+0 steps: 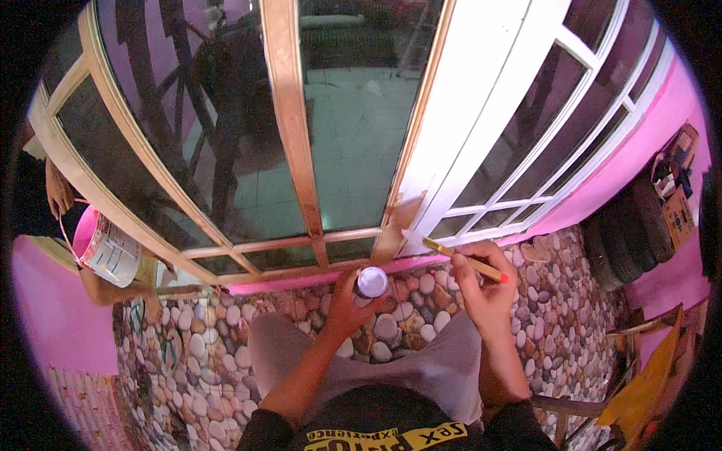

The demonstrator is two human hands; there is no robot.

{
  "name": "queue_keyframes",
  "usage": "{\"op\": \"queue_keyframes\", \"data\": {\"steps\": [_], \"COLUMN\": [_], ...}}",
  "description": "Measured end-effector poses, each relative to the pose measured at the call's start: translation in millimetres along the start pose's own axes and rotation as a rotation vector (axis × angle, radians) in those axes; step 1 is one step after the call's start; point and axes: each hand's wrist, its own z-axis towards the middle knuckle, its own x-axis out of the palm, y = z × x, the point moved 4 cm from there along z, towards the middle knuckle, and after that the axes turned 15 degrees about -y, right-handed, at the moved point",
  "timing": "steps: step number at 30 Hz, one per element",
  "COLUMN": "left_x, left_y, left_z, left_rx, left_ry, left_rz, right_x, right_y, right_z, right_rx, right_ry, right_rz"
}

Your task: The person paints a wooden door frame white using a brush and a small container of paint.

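My left hand [347, 299] is wrapped round a small round cup of white paint [372, 281], held upright in front of my knees. In my right hand [485, 284] is a paintbrush [466, 260] with a wooden handle and a red end. Its bristles point left and touch or nearly touch the lower part of the window frame [412, 225], where white paint meets bare brown wood. To the right of that spot the frame [481, 83] is white. On the left the wooden frame [286, 113] is unpainted or brownish, around dark glass panes.
At the far left another person's hand [59, 192] holds a pink-and-white bucket [113, 252] by its handle. Pebble-patterned ground [203, 353] lies below. Stacked tyres [624, 240] and a cardboard box [679, 214] stand at the right, near a yellow object [639, 391].
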Motion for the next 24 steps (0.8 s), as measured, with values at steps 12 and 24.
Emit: {"op": "queue_keyframes", "data": {"steps": [12, 24], "left_x": [2, 5], "left_y": [-4, -30], "left_z": [-1, 2], "left_rx": [0.057, 0.109], "left_ry": [-0.013, 0.020], "left_rz": [-0.059, -0.047], "right_x": [30, 47], "right_y": [-8, -41], "right_z": [-39, -38], "right_rx": [-0.133, -0.201], "right_ry": [0.313, 0.344], "right_rz": [-0.312, -0.354]}}
